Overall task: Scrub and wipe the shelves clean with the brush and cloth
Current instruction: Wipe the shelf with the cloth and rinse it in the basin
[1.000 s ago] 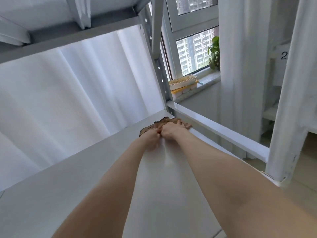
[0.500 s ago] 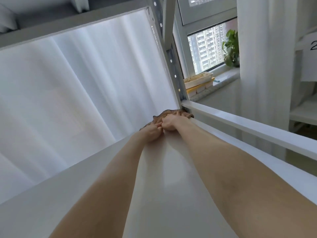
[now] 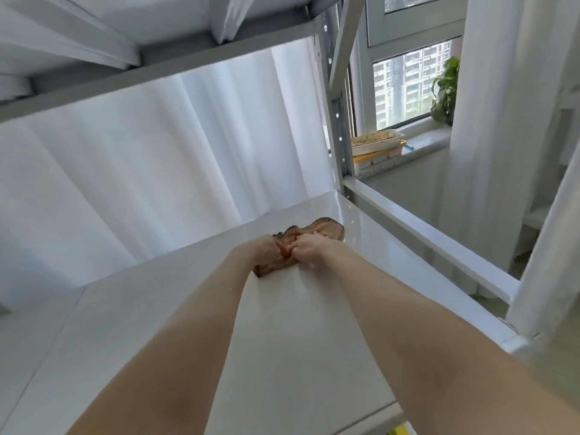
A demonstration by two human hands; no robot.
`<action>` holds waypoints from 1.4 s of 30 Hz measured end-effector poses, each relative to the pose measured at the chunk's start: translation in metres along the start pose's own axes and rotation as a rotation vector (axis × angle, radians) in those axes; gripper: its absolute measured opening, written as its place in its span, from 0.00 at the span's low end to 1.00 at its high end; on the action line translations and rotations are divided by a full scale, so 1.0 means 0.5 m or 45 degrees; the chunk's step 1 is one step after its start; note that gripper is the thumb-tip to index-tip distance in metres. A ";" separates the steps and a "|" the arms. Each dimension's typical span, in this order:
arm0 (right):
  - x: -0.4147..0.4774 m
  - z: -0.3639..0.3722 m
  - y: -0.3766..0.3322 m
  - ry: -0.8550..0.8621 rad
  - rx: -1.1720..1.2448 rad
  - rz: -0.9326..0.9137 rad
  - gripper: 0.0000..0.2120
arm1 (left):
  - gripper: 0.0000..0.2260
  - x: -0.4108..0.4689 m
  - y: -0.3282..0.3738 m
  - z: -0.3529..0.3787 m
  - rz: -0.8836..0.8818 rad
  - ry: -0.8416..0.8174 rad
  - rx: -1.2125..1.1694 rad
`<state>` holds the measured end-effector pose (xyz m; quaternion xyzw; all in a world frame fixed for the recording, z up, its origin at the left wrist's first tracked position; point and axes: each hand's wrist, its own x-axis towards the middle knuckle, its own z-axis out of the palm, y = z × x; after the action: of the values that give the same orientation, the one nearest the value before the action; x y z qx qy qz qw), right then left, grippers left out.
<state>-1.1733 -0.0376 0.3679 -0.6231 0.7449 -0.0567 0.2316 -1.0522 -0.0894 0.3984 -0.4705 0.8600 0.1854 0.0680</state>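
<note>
Both hands, left (image 3: 266, 249) and right (image 3: 309, 248), pinch the bunched cloth (image 3: 326, 230) on the shelf (image 3: 298, 324); bunching could leave the corner unwiped.

Setting: indoor room, most likely in a flat, part used for storage. Evidence: a white steel rack with a glossy shelf (image 3: 314, 324) and a punched grey upright (image 3: 340, 146) stood against sheer white curtains (image 3: 157, 171). A window (image 3: 408, 86) to the right looked out on high-rise apartment blocks. On its stone sill (image 3: 430, 146) sat a leafy potted plant (image 3: 444, 92) and a white tray (image 3: 376, 141) stacked on a yellow-lidded container (image 3: 376, 157). Daylight only; no lamps seen. Exact use of the room could not be told.
</note>
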 end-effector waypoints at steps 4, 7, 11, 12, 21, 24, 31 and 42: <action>-0.094 0.035 -0.015 -0.079 0.056 0.037 0.18 | 0.13 -0.104 0.029 0.025 -0.121 -0.093 -0.110; -0.168 0.055 -0.001 -0.067 0.127 0.071 0.19 | 0.12 -0.176 0.069 0.056 -0.067 -0.121 -0.144; -0.282 0.068 0.046 -0.026 0.096 0.156 0.21 | 0.14 -0.253 0.144 0.112 0.087 -0.166 -0.059; -0.307 0.069 0.061 -0.023 0.072 0.195 0.22 | 0.15 -0.266 0.165 0.127 0.117 -0.183 -0.061; -0.418 0.084 0.075 -0.042 0.063 0.423 0.20 | 0.17 -0.362 0.227 0.181 0.185 -0.169 0.064; -0.437 0.097 0.033 -0.024 0.091 0.434 0.21 | 0.16 -0.390 0.195 0.186 0.163 -0.115 0.084; -0.463 0.161 -0.164 -0.033 0.123 0.324 0.23 | 0.15 -0.475 0.010 0.181 0.032 -0.009 0.090; -0.448 0.329 -0.516 -0.129 0.080 0.003 0.20 | 0.12 -0.688 -0.316 0.129 -0.264 0.060 0.076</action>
<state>-0.8459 0.1538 0.3799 -0.6165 0.7310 -0.0483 0.2885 -0.7354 0.1278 0.3988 -0.5588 0.8133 0.1405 0.0805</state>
